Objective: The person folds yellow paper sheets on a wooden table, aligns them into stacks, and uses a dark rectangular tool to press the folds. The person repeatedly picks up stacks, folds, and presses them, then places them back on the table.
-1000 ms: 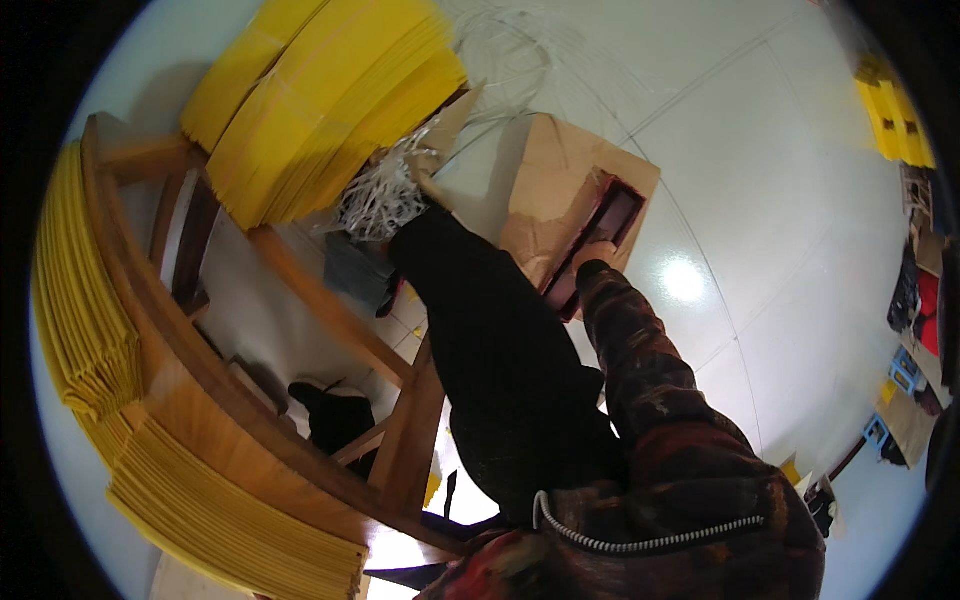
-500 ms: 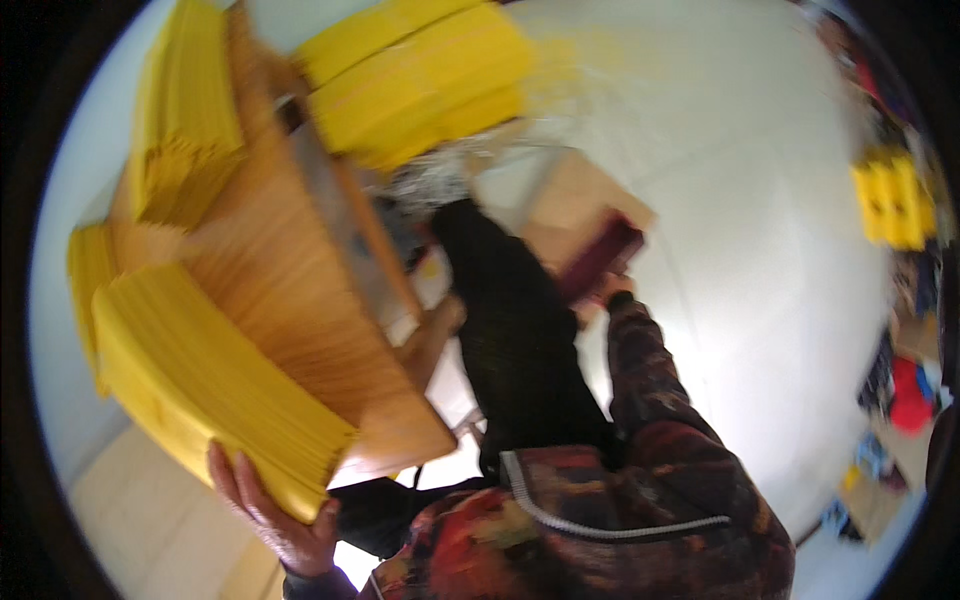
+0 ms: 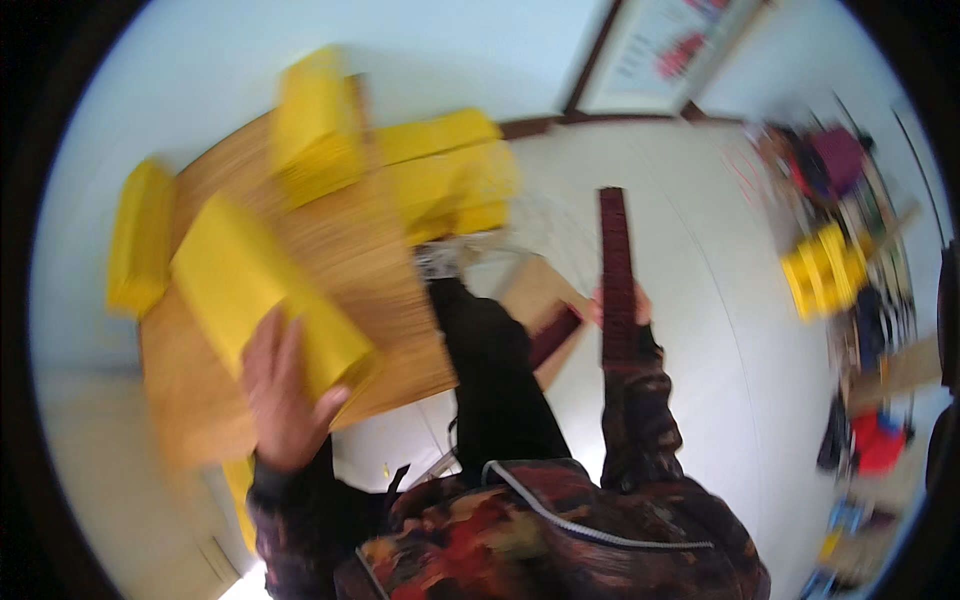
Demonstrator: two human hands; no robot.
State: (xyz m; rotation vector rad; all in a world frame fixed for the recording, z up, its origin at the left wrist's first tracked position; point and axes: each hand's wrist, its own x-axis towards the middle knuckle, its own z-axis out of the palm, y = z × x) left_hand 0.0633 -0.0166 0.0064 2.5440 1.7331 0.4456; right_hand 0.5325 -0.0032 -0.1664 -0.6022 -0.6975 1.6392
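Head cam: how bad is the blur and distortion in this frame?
Head view: motion blur smears the yellow stacks and the wooden table; left hand soft, right hand with its dark red strip a little sharper; fisheye bends the wall trim, black vignette at the corners.

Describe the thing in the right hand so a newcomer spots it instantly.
Start at the wooden table stacked with yellow bundles; look right, over the pale floor. The right hand holds up a long dark red strip, the only narrow, dark thing among broad yellow stacks.
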